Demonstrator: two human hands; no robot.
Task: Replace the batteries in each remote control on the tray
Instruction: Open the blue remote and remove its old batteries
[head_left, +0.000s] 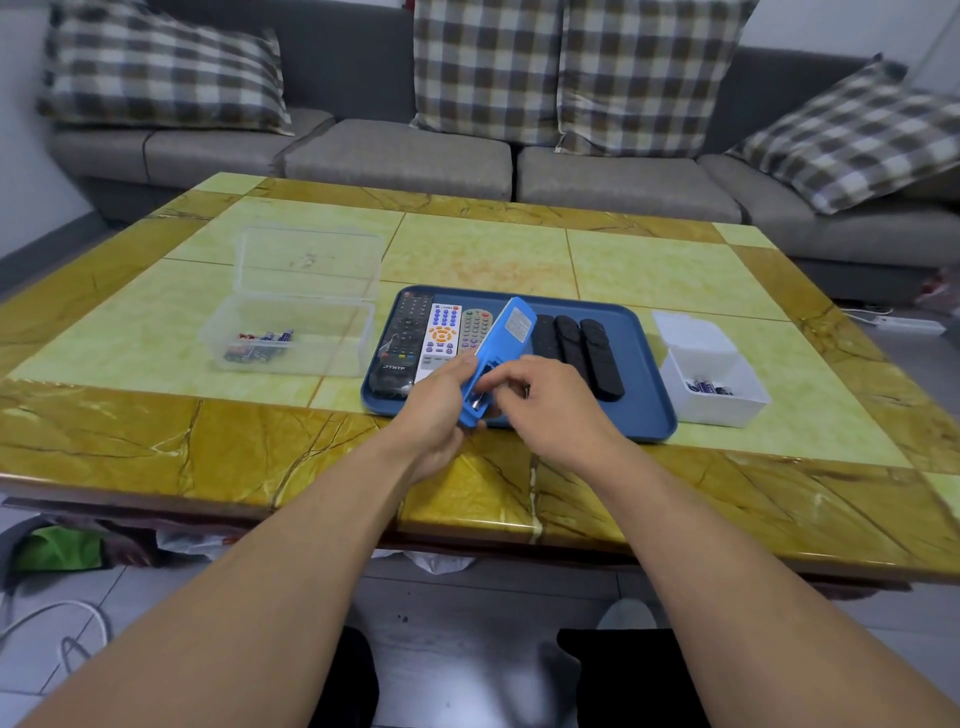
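Here, from my seat, I read the marble-patterned table (171, 431) left to right. Farthest left stands a clear lidded box (291, 332), its lid tipped up, with loose batteries (260, 347) lying in its bottom. Just right of it sits the blue tray (644, 410). On the tray's left end I see a black remote (404, 340), then a white remote (440, 338) with orange buttons touching its side, then a grey remote (475, 327) partly hidden behind what the hands hold.

My left hand (441, 410) grips the near end of the blue remote (506, 343), thumb on one long edge and fingers curled round beneath. That remote is held above the tray, back side up, its far end tilted up and away from me, with a pale label near the top. Its battery bay is open at the near end, right beside the left thumb, and something metallic shows inside.

My right hand (545, 400) is at that open bay, fingers curled and fingertips pressed together at the compartment. I cannot tell whether they pinch a battery or only touch the bay; the view is blurred there.

Behind the right hand, three black remotes (582, 348) lie side by side on the tray's right half. Beyond the tray's right edge stands a white open box (711, 384), lid up, holding a few batteries in its near part.

Behind the table runs a grey sofa (405, 161) with checked cushions (156, 67).
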